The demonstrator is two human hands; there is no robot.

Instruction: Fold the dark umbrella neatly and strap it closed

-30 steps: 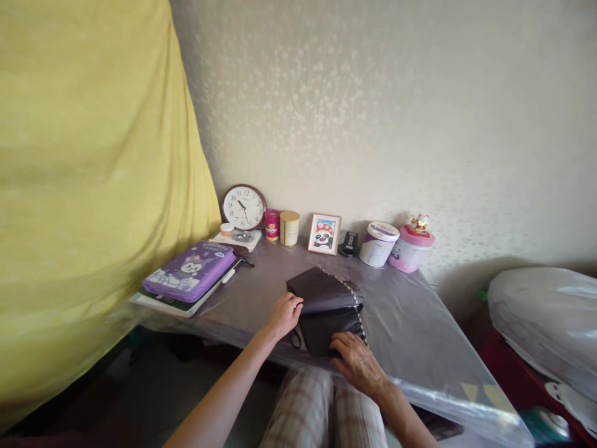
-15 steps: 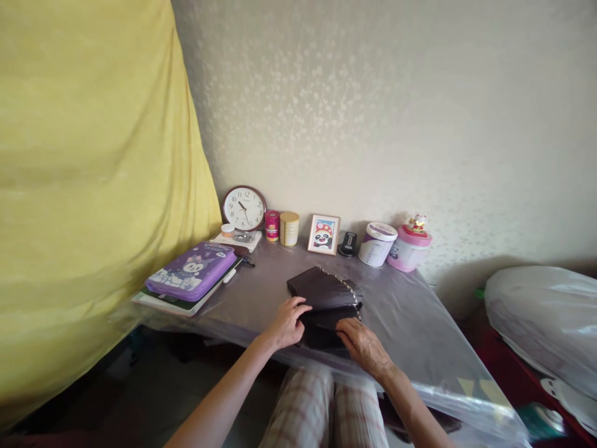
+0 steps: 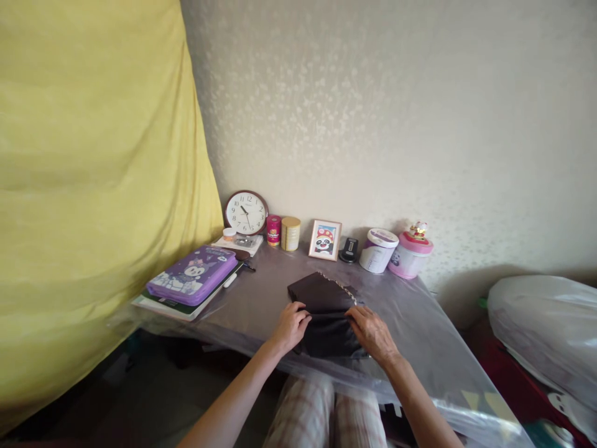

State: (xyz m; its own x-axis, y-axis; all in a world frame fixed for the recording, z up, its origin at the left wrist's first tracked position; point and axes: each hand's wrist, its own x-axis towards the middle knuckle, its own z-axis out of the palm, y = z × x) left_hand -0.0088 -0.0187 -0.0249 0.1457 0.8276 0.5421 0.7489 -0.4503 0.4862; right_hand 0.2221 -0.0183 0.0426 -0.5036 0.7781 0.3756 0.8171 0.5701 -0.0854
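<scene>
A dark chain-strap handbag (image 3: 333,336) lies on the table near its front edge. Its chain (image 3: 336,283) runs across the upper right side of the bag. My left hand (image 3: 293,322) pinches the bag at the left end of the fold across its middle. At the right end of that same fold, the fingers of my right hand (image 3: 370,331) are closed on the material. The part of the bag nearest me is spread out between my wrists. Whatever is inside the bag is hidden.
A purple zip case (image 3: 193,274) rests on books at the left. Along the wall stand a clock (image 3: 246,213), tins (image 3: 290,234), a framed panda picture (image 3: 325,240), a black stapler-like item (image 3: 349,250) and tubs (image 3: 379,251). A yellow curtain (image 3: 93,186) hangs at the left.
My right hand has moved up and slightly right to the fold. More of the bag's near part now shows, spread toward me. My left hand has shifted only slightly.
</scene>
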